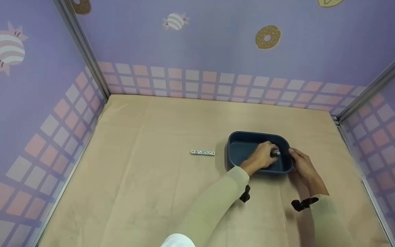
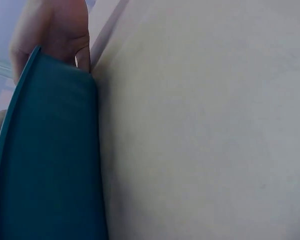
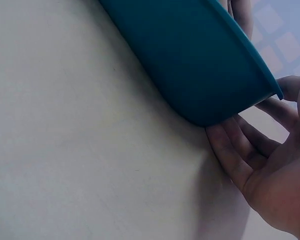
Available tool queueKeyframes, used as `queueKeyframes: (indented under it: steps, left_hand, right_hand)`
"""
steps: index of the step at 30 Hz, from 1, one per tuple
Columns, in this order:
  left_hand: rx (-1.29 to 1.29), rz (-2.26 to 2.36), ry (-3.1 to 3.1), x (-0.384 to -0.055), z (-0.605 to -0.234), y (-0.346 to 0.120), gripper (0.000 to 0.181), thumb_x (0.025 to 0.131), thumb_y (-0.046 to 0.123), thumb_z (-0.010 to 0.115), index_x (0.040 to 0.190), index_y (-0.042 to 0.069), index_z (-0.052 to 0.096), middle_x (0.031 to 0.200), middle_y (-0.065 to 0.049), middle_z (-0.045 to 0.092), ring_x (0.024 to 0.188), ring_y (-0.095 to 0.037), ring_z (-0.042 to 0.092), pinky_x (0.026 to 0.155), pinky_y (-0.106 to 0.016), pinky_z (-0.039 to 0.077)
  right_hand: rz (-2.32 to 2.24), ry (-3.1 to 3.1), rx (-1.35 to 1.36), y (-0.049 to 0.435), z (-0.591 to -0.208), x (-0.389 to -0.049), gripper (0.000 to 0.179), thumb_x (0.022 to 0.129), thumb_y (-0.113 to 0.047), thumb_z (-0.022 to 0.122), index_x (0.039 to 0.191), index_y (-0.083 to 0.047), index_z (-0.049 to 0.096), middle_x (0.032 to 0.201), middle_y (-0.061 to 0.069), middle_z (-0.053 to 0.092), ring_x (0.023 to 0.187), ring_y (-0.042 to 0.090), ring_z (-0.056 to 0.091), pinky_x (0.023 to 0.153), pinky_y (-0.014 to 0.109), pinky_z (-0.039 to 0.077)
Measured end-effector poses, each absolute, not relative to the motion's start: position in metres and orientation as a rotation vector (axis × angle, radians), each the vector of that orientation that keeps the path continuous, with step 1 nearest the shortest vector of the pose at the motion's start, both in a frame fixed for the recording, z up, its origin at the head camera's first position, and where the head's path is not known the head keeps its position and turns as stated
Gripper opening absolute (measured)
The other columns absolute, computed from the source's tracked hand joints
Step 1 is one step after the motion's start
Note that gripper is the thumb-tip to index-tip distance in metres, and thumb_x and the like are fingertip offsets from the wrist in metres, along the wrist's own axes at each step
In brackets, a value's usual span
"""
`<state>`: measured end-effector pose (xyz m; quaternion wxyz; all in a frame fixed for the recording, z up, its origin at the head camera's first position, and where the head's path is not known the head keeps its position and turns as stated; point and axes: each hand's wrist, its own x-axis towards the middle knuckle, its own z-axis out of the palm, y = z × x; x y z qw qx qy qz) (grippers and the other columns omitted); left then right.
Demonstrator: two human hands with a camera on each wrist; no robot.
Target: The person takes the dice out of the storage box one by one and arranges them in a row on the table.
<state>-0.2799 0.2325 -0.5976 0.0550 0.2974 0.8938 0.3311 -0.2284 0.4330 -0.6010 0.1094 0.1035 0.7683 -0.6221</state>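
Observation:
A dark blue rectangular plastic basin (image 1: 237, 151) with rounded corners stands on the cloth. My left hand (image 1: 263, 154) reaches inside it, and its curled fingers and thumb hold a small black-and-white patterned piece (image 1: 276, 152) near the right end. The fingers partly cover that piece, so its exact kind is unclear. At the basin's right end my right hand (image 1: 303, 166) grips the wall. Its thumb is at the rim, while its fingers (image 3: 235, 152) press the outside near the base. Left of the basin lies a short, narrow white strip (image 1: 202, 153) with blue-black marks.
Beige cloth (image 1: 149, 171) with creases covers the table. Purple panels (image 1: 214, 44) printed with sweets and checks stand at the back and both sides, joined by metal posts (image 1: 84, 44). Each wrist carries a black strap mount (image 1: 300, 205).

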Motion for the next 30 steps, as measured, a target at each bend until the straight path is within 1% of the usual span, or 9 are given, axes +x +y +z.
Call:
queueKeyframes:
  steps: [4, 8, 11, 16, 21, 23, 26, 30]
  left_hand:
    - [0.905, 0.98, 2.7, -0.28, -0.599, 0.233, 0.043, 0.098, 0.024, 0.08, 0.138, 0.012, 0.071, 0.124, 0.001, 0.068, 0.113, -0.008, 0.064, 0.095, -0.017, 0.05]
    - [0.9, 0.99, 2.692, -0.28, -0.6, 0.233, 0.044, 0.098, 0.025, 0.079, 0.139, 0.012, 0.07, 0.128, 0.001, 0.068, 0.117, -0.007, 0.063, 0.098, -0.016, 0.048]
    - [0.894, 1.01, 2.689, -0.281, -0.599, 0.233, 0.043, 0.098, 0.024, 0.079, 0.138, 0.012, 0.071, 0.128, 0.001, 0.069, 0.117, -0.008, 0.064, 0.098, -0.016, 0.049]
    - [0.883, 1.018, 2.687, -0.281, -0.598, 0.232, 0.037, 0.099, 0.022, 0.078, 0.134, 0.011, 0.073, 0.123, 0.0, 0.069, 0.112, -0.008, 0.064, 0.094, -0.017, 0.05]
    - [0.86, 0.985, 2.693, -0.282, -0.598, 0.232, 0.024, 0.098, 0.017, 0.078, 0.122, 0.013, 0.076, 0.112, 0.003, 0.067, 0.1, -0.006, 0.061, 0.085, -0.017, 0.05]
    - [0.842, 0.973, 2.686, -0.282, -0.598, 0.232, 0.019, 0.098, 0.013, 0.078, 0.117, 0.014, 0.077, 0.108, 0.004, 0.067, 0.096, -0.005, 0.06, 0.081, -0.016, 0.05]
    - [0.831, 0.958, 2.672, -0.282, -0.6, 0.233, 0.018, 0.097, 0.007, 0.075, 0.113, 0.015, 0.078, 0.105, 0.006, 0.069, 0.092, -0.004, 0.061, 0.076, -0.015, 0.049]
    - [0.832, 0.933, 2.679, -0.281, -0.602, 0.234, 0.019, 0.097, 0.005, 0.074, 0.111, 0.015, 0.08, 0.103, 0.007, 0.073, 0.091, -0.004, 0.063, 0.075, -0.015, 0.051]
  right_hand:
    - [-1.835, 2.257, 0.309, 0.433, -0.602, -0.228, 0.071, 0.115, -0.048, 0.041, 0.166, 0.0, 0.028, 0.171, 0.02, 0.028, 0.158, 0.034, 0.026, 0.128, 0.049, 0.023]
    - [-1.866, 2.224, 0.316, 0.427, -0.588, -0.225, 0.064, 0.117, -0.036, 0.039, 0.165, 0.004, 0.027, 0.171, 0.023, 0.026, 0.159, 0.036, 0.023, 0.129, 0.05, 0.02]
    - [-1.882, 2.206, 0.319, 0.421, -0.574, -0.22, 0.06, 0.117, -0.029, 0.039, 0.164, 0.007, 0.027, 0.17, 0.025, 0.026, 0.159, 0.037, 0.022, 0.129, 0.05, 0.019]
    - [-1.864, 2.216, 0.315, 0.418, -0.567, -0.218, 0.06, 0.117, -0.029, 0.04, 0.164, 0.006, 0.028, 0.169, 0.026, 0.027, 0.158, 0.037, 0.024, 0.128, 0.05, 0.02]
    - [-1.843, 2.233, 0.33, 0.422, -0.573, -0.224, 0.06, 0.117, -0.031, 0.038, 0.164, 0.005, 0.027, 0.169, 0.025, 0.029, 0.157, 0.037, 0.027, 0.128, 0.05, 0.023]
    - [-1.826, 2.258, 0.338, 0.425, -0.58, -0.226, 0.061, 0.117, -0.034, 0.038, 0.165, 0.003, 0.028, 0.169, 0.023, 0.03, 0.157, 0.035, 0.027, 0.127, 0.048, 0.023]
    - [-1.829, 2.25, 0.344, 0.429, -0.591, -0.228, 0.065, 0.117, -0.041, 0.037, 0.167, -0.001, 0.026, 0.171, 0.021, 0.028, 0.157, 0.034, 0.028, 0.126, 0.049, 0.027]
    - [-1.848, 2.221, 0.34, 0.431, -0.6, -0.228, 0.07, 0.115, -0.047, 0.038, 0.168, -0.003, 0.022, 0.173, 0.019, 0.024, 0.159, 0.034, 0.025, 0.126, 0.052, 0.026]
